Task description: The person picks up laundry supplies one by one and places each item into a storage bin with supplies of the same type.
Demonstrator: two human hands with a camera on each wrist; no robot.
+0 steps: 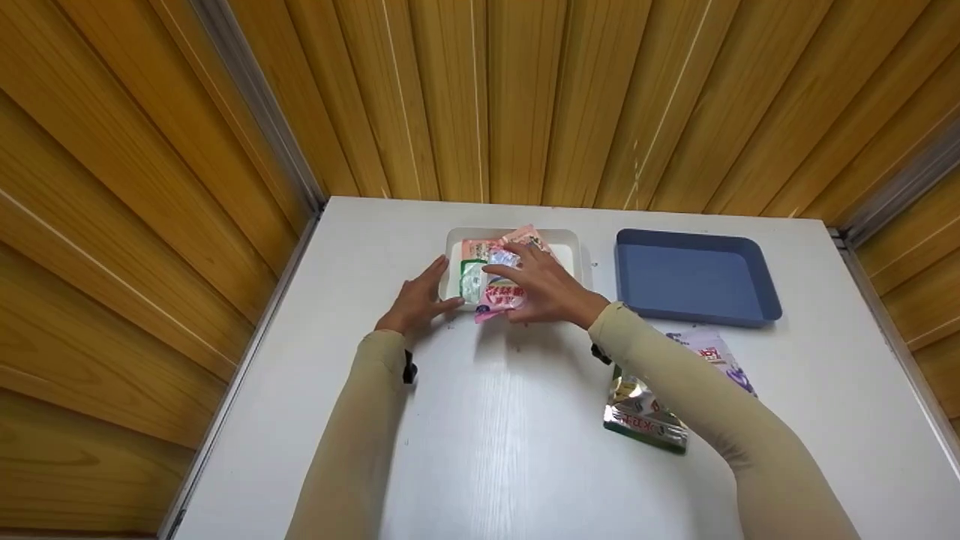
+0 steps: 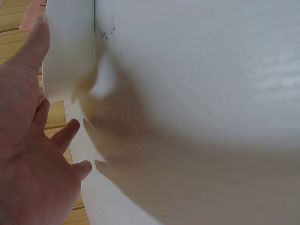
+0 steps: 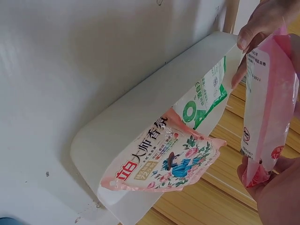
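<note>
My right hand [image 1: 549, 285] grips a pink printed packet [image 1: 502, 291] between thumb and fingers, over the front of a white tray [image 1: 584, 264]. The right wrist view shows that packet [image 3: 267, 101] on edge, with small print on its side. In the tray lie a peach packet with flowers and a figure [image 3: 176, 157] and a green-and-white packet [image 1: 472, 280]. My left hand [image 1: 420, 298] spans the tray's left end, its thumb at the front rim. Seen in the left wrist view, the left hand's [image 2: 33, 140] fingers are spread beside the tray wall [image 2: 70, 51].
A blue tray [image 1: 694, 281] stands right of the white one. Nearer on the table [image 1: 480, 450], a lilac packet [image 1: 712, 352] and a silver-and-green packet [image 1: 643, 416] lie partly under my right sleeve. Wooden panels [image 1: 525, 105] rise behind the table.
</note>
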